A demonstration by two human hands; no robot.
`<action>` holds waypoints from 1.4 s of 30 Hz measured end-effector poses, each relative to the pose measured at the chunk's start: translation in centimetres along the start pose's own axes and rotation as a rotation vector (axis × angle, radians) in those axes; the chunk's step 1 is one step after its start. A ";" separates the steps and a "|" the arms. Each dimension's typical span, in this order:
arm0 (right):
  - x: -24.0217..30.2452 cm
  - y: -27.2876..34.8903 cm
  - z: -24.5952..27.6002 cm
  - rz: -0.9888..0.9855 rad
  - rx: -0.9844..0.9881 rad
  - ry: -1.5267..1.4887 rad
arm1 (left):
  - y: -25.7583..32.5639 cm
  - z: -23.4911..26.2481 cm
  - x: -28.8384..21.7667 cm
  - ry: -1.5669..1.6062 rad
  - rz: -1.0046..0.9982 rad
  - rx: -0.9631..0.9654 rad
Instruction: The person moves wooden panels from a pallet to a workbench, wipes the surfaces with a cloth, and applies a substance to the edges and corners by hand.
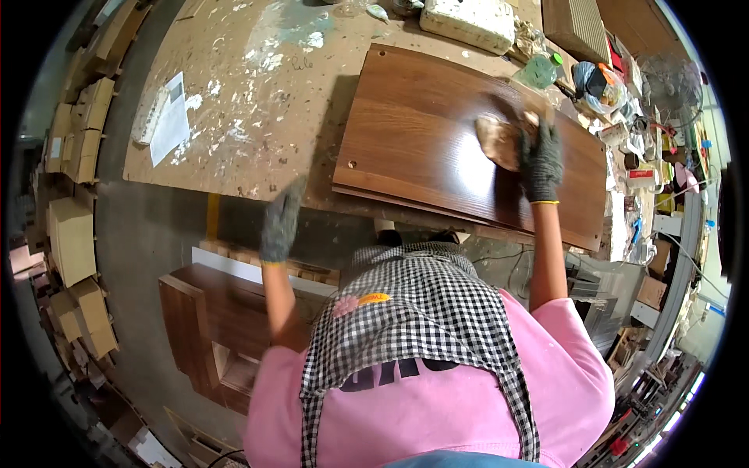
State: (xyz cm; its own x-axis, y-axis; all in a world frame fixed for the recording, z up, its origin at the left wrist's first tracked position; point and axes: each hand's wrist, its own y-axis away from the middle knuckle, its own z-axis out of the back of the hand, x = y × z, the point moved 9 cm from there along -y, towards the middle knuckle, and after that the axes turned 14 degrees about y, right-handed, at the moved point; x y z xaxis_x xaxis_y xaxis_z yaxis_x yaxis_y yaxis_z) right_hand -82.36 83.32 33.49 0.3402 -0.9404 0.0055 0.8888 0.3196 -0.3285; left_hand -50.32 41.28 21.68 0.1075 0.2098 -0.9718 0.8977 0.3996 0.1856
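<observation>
A dark brown glossy wooden panel [421, 140] lies on a stack of similar panels on the worn workbench [257, 101]. My right hand [540, 160], in a grey knit glove, presses a brownish rag [499, 139] onto the panel's right part. My left hand [279, 221], also gloved, hangs blurred in the air just off the bench's near edge, left of the panel stack, with nothing in it; its fingers look loosely extended.
A white foam block [468, 21] and a green-capped bottle [540, 72] sit at the bench's far side. Papers [170, 118] lie at left. Cluttered tools and bags crowd the right. A brown wooden cabinet [214, 331] stands on the floor below left. Cardboard boxes [74, 234] line the left.
</observation>
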 end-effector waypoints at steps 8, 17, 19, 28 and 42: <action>21.5 1.5 -3.3 0.459 -0.078 -0.354 | 8.9 9.0 6.2 0.326 0.095 -0.440; 30.0 2.9 5.5 0.744 0.038 -0.832 | 0.9 -1.0 -12.4 -0.038 -0.536 -0.636; 19.5 -2.2 1.3 0.335 -0.022 -0.659 | -1.0 -3.0 -9.8 0.129 -0.455 -0.571; 22.0 -9.3 -9.2 0.218 -0.170 0.082 | -4.9 -9.6 -2.2 -0.461 -0.304 -0.432; 24.3 -3.5 -3.6 0.735 -0.237 -0.462 | -6.0 -10.1 -0.9 -0.452 -0.316 -0.431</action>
State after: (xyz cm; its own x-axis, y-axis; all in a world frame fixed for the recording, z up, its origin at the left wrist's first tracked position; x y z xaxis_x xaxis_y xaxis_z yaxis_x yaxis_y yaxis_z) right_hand -78.31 58.92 31.35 0.9331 -0.3507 0.0796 0.3286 0.7414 -0.5852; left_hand -60.10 47.68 22.90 0.1202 -0.3293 -0.9366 0.6756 0.7184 -0.1659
